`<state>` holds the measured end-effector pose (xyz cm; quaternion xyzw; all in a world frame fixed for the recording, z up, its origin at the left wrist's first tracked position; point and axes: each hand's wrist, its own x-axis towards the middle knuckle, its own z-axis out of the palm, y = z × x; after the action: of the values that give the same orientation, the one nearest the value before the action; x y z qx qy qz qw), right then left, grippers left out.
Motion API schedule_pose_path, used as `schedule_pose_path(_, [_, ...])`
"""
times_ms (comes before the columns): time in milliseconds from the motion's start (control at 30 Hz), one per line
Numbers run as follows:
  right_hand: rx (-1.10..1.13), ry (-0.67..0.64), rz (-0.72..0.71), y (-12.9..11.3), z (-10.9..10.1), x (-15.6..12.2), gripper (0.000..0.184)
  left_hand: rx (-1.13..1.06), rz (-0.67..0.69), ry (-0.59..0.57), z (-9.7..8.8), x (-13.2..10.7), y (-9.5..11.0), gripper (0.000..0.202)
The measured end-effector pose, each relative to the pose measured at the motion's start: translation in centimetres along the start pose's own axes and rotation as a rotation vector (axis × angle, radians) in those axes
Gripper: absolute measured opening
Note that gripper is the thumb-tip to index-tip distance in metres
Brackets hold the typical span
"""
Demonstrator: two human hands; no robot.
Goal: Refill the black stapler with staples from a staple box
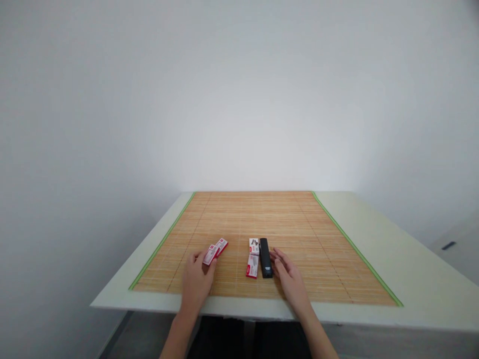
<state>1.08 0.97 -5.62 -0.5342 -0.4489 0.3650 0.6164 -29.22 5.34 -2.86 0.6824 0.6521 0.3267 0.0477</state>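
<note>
My left hand (196,279) has its thumb and fingers around the near one of two small red-and-white boxes, which look like staple boxes. That near staple box (210,255) overlaps the far staple box (221,245), and both lie slanted. To their right, two more red-and-white boxes, an upper box (254,245) and a lower box (252,267), lie end to end. Close beside them lies a long black stapler (265,259). Just right of the stapler, my right hand (290,279) rests with fingers loosely bent and apart, holding nothing; whether its fingertips touch the stapler is unclear.
Everything lies on a bamboo mat (258,212) with green side edges. Under it is a white table (422,279), whose front edge runs just before my wrists. A white wall (247,99) stands behind the table, and another wall is at the left.
</note>
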Motion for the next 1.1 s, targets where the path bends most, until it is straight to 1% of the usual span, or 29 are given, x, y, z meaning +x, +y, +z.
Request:
schedule_pose_path(67, [0.029,-0.010,0.041,-0.1,0.1,0.0,0.057,0.029,0.006,-0.024,-0.7,-1.8,-1.4,0.045])
schedule_pose_path(133, [0.050,-0.026,0.056,-0.3,0.2,-0.1,0.056,0.075,-0.014,-0.056,-1.3,-3.1,-2.2,0.043])
schedule_pose_path(200, [0.037,-0.039,0.043,-0.6,0.4,-0.2,0.057,0.134,-0.046,-0.065,-1.8,-3.8,-1.9,0.041])
schedule_pose_path(233, [0.007,-0.037,0.032,-0.8,0.5,-0.4,0.057,0.162,-0.058,-0.049,-2.0,-4.0,-1.3,0.042])
schedule_pose_path(300, [-0.094,-0.015,0.004,-1.1,0.8,-0.8,0.061,0.184,-0.049,-0.001,-2.1,-4.1,1.0,0.047])
schedule_pose_path(333, [-0.150,0.000,-0.012,-1.2,1.0,-1.0,0.063,0.167,-0.017,0.012,-2.0,-4.1,2.5,0.049])
schedule_pose_path(367, [-0.198,0.014,-0.028,-1.3,1.1,-1.1,0.066,0.127,0.042,-0.002,-1.7,-4.0,4.2,0.049])
schedule_pose_path(433, [-0.248,0.031,-0.057,-1.4,1.3,-1.4,0.072,0.012,0.205,-0.107,-0.7,-3.8,7.6,0.042])
schedule_pose_path(467, [-0.259,0.032,-0.071,-1.4,1.4,-1.5,0.073,-0.037,0.253,-0.164,-0.1,-3.6,9.1,0.040])
schedule_pose_path(533, [-0.280,0.027,-0.108,-1.6,1.4,-1.5,0.071,-0.100,0.276,-0.242,1.3,-3.0,11.4,0.038])
schedule_pose_path(600, [-0.298,0.025,-0.147,-1.9,1.4,-1.5,0.067,-0.116,0.249,-0.278,2.6,-2.2,12.7,0.038])
schedule_pose_path(667, [-0.321,0.043,-0.186,-2.3,1.4,-1.5,0.062,-0.105,0.225,-0.285,3.4,-1.5,13.0,0.041])
schedule_pose_path(733, [-0.360,0.068,-0.218,-2.7,1.4,-1.6,0.053,-0.084,0.207,-0.277,3.8,-1.1,12.7,0.048])
schedule_pose_path(800, [-0.413,0.108,-0.239,-3.0,1.2,-1.8,0.040,-0.065,0.177,-0.272,3.6,-1.3,12.2,0.051])
schedule_pose_path(867, [-0.463,0.134,-0.242,-3.3,0.8,-1.9,0.030,-0.069,0.164,-0.295,2.9,-1.9,11.5,0.042])
schedule_pose_path(900, [-0.481,0.132,-0.240,-3.4,0.5,-1.9,0.028,-0.087,0.177,-0.318,2.4,-2.4,11.2,0.037])
schedule_pose_path(967, [-0.495,0.080,-0.243,-3.8,-0.3,-1.5,0.029,-0.145,0.244,-0.380,1.3,-3.4,10.4,0.033])
schedule_pose_path(1033, [-0.478,-0.016,-0.241,-4.2,-1.0,-0.8,0.030,-0.196,0.311,-0.419,0.1,-4.3,9.8,0.038])
schedule_pose_path(1100, [-0.453,-0.126,-0.234,-4.6,-1.5,0.2,0.031,-0.211,0.332,-0.419,-0.8,-5.1,9.2,0.044])
